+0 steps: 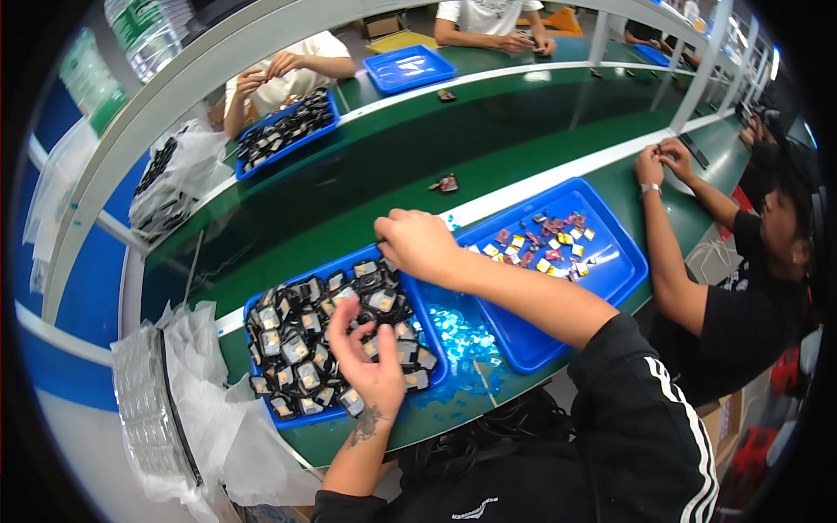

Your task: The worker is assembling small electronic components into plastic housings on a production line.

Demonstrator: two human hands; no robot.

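Observation:
My left hand (370,362) hovers over a blue tray (435,344) heaped with small black electronic parts (297,350) that have silvery and tan faces. Its fingers are spread and slightly curled, with nothing held that I can see. My right hand (423,248) reaches across to the far right corner of the same tray, its fingers curled together. A bit of something dark shows at the fingertips, too small and covered to name. Under my right forearm, a second blue tray (615,270) holds small red, yellow and white pieces (551,240).
Between the trays lie shiny blue film scraps (466,336). Beyond runs a green conveyor belt (340,200) carrying a small part (448,183). Stacked clear plastic trays (153,392) and white wrapping (235,436) stand at left. Co-workers sit opposite and at right.

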